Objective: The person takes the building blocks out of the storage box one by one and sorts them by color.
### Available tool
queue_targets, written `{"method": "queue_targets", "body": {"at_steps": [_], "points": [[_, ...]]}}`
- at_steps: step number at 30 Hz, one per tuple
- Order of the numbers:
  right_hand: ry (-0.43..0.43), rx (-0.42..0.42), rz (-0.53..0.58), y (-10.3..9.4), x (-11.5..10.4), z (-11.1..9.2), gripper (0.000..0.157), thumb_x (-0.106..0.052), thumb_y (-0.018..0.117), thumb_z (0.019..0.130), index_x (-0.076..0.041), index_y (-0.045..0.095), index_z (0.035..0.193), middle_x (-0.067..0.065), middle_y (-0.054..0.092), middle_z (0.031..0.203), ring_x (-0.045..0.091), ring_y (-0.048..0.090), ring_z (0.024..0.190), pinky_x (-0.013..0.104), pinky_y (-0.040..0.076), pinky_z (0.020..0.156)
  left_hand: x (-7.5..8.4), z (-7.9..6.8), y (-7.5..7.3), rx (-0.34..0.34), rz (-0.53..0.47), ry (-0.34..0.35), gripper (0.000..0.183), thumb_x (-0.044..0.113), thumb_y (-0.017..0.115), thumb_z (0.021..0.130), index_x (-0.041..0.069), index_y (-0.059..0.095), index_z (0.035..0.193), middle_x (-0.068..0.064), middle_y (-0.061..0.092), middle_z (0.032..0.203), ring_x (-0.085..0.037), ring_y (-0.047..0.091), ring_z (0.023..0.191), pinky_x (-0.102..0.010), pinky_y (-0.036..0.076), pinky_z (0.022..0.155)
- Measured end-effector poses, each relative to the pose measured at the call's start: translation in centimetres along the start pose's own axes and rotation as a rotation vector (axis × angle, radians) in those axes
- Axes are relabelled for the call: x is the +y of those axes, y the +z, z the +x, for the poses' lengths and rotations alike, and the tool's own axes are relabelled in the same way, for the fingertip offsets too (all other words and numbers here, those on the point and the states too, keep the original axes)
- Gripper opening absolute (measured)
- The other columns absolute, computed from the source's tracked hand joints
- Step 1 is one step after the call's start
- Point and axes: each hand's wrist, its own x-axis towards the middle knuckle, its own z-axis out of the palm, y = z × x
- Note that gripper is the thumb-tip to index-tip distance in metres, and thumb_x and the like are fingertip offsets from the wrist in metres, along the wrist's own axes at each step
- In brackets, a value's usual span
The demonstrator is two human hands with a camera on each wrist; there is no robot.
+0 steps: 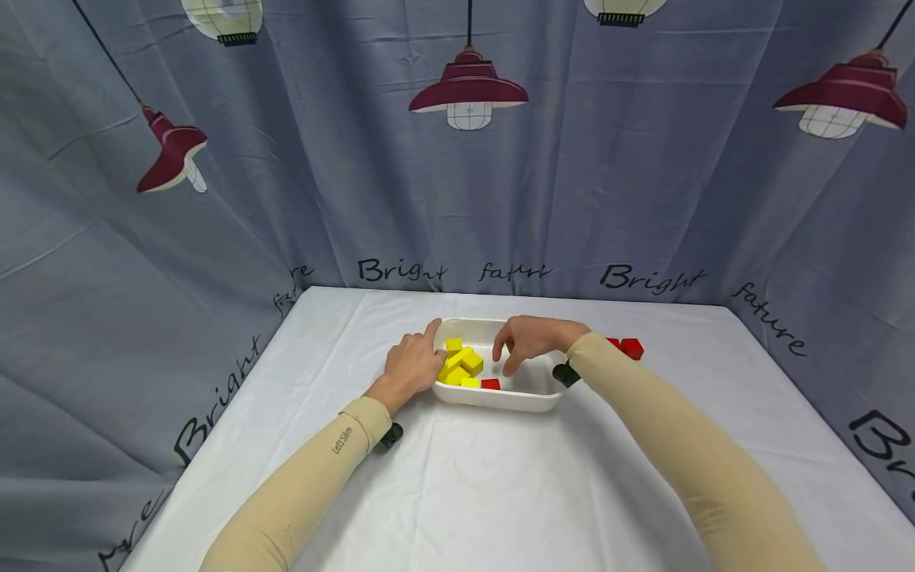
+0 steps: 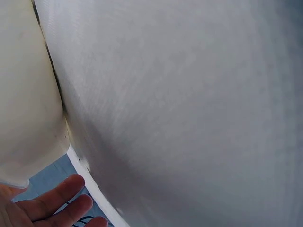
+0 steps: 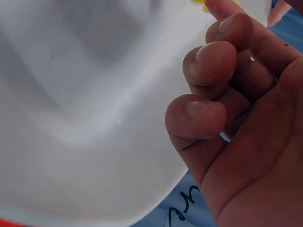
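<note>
A white tray (image 1: 500, 399) stands on the table. My left hand (image 1: 413, 361) grips its left end, the thumb over the rim; in the left wrist view several fingers (image 2: 71, 208) extend beside the tray's outer wall. Several yellow blocks (image 1: 472, 364) lie piled inside at the left, with one red block (image 1: 490, 384) by the near wall. Above the tray's middle, my right hand (image 1: 532, 337) holds nothing: index finger and thumb point down with a gap between them. The right wrist view shows its other fingers (image 3: 208, 64) bent.
More red blocks (image 1: 632, 348) lie on the table outside the tray, to the right, partly hidden by the right forearm. A white cloth (image 1: 457, 492) covers the table. Behind it hangs a grey-blue curtain (image 1: 457, 183) printed with lamps and lettering.
</note>
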Motion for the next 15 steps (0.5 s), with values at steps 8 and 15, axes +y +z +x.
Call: {"method": "queue_targets", "body": {"at_steps": [8, 15], "points": [[0.034, -0.051, -0.019, 0.5, -0.4, 1.0, 0.027, -0.027, 0.083, 0.080, -0.020, 0.076, 0.105, 0.002, 0.064, 0.089, 0.017, 0.055, 0.083, 0.029, 0.046, 0.073, 0.0, 0.0, 0.0, -0.002, -0.002, -0.002, 0.064, 0.034, 0.045, 0.098, 0.023, 0.030, 0.159, -0.015, 0.064, 0.129, -0.031, 0.061, 0.117, -0.051, 0.052, 0.093], [0.070, -0.087, -0.038, 1.1, -0.2, 1.9, 0.024, -0.031, 0.084, 0.080, -0.021, 0.077, 0.100, 0.001, 0.063, 0.087, 0.015, 0.054, 0.081, 0.028, 0.046, 0.071, 0.0, 0.0, 0.0, -0.002, 0.012, -0.004, 0.063, 0.034, 0.045, 0.099, 0.024, 0.029, 0.159, -0.014, 0.064, 0.129, -0.031, 0.061, 0.117, -0.051, 0.052, 0.092]]}}
